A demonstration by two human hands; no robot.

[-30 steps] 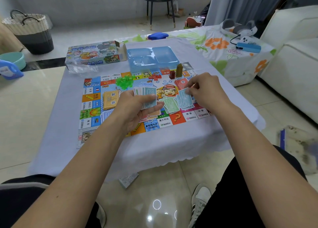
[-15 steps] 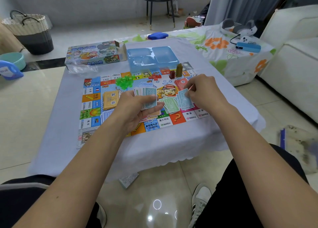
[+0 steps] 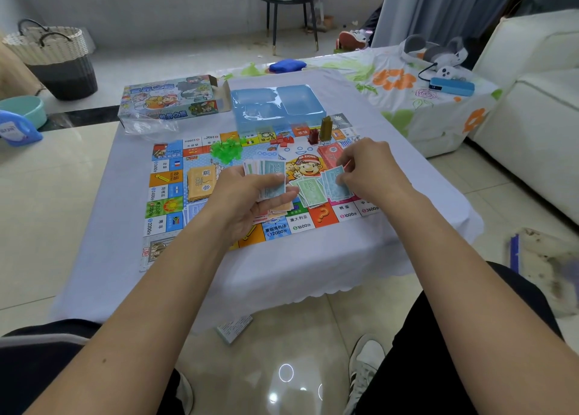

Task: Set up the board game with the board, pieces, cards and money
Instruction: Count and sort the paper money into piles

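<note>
The colourful game board (image 3: 166, 192) lies flat on the low table. My left hand (image 3: 247, 204) grips a fanned stack of paper money (image 3: 269, 176) above the board's middle. My right hand (image 3: 372, 173) pinches a blue note on the blue pile (image 3: 333, 184), and a thin red strip shows between its fingers. Green notes (image 3: 308, 190) lie beside that pile, orange notes (image 3: 202, 182) to the left and a red pile (image 3: 329, 156) behind. Green houses (image 3: 225, 149), small red pieces (image 3: 282, 140) and two tall tokens (image 3: 326, 128) stand near the far edge.
The game box (image 3: 169, 101) and a blue plastic tray (image 3: 275, 106) sit at the table's far side, with a clear bag (image 3: 147, 128) beside the box. A small card pack (image 3: 233, 328) lies on the floor under the table's near edge. A sofa (image 3: 532, 107) stands at right.
My right hand has shifted slightly lower and closer onto the blue pile of notes. My left hand keeps the fanned money in the same place.
</note>
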